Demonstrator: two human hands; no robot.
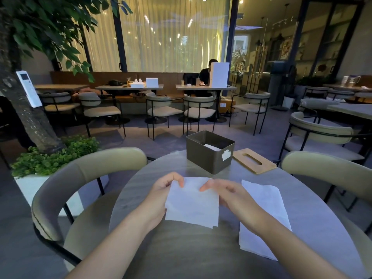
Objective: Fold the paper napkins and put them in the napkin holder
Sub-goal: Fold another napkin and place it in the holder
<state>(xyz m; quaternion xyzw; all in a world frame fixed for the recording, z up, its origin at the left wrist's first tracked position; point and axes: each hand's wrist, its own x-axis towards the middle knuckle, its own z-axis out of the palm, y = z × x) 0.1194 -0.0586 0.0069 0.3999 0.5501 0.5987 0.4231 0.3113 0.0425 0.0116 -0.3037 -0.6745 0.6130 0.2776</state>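
A white paper napkin [192, 204] is held above the round grey table [181, 248], folded roughly square. My left hand [163, 190] pinches its upper left corner. On the other side, my right hand [227, 193] grips the upper right edge. More flat white napkins [267, 200] lie on the table to the right, partly under my right forearm. The napkin holder [209, 158], a dark olive open box with a torn white label, stands at the table's far side and has a white napkin [212, 147] inside.
A wooden lid with a slot [254, 161] lies right of the holder. Beige chairs stand left [84, 178] and right [330, 172] of the table. A planter with greenery [54, 158] sits at the left. A person sits at a far table.
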